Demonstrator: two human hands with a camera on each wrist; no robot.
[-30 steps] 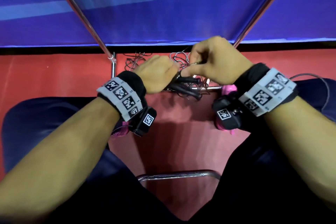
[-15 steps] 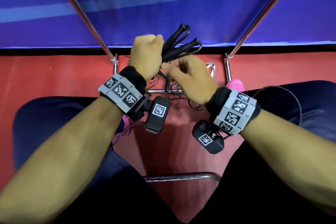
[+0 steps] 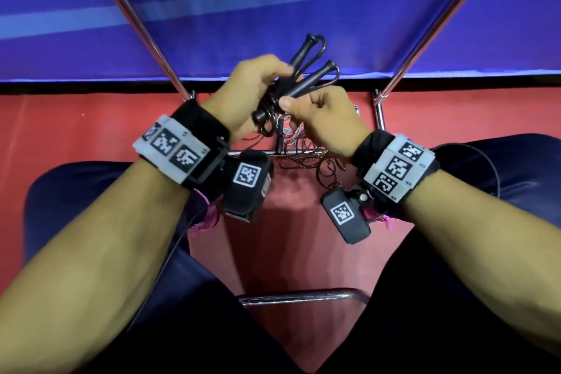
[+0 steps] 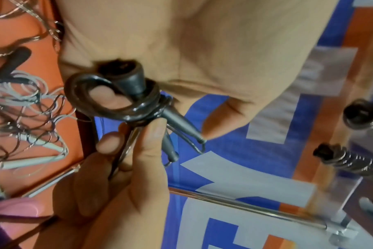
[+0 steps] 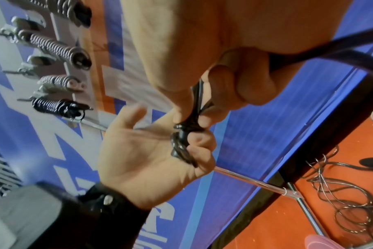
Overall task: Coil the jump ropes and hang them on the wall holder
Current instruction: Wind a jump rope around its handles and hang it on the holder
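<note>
A blue banner (image 3: 303, 9) fills the far side, with a paler stripe (image 3: 91, 21) across it. The wrist views show also orange (image 4: 362, 33) and pale grey shapes (image 4: 256, 185) on it. Under its lower edge runs a black strip (image 3: 91, 88), and after this comes the red floor (image 3: 76, 130). Two chrome tubes lean across the banner, one on the left (image 3: 142, 30) and one on the right (image 3: 440, 27). A short post (image 3: 378, 112) stands on the floor below the right tube. At the near edge of the floor, a chrome bar (image 3: 303, 296) lies between dark trousers (image 3: 76, 191). A pink thing (image 5: 317, 240) (what it is, I cannot tell) lies on the floor.
</note>
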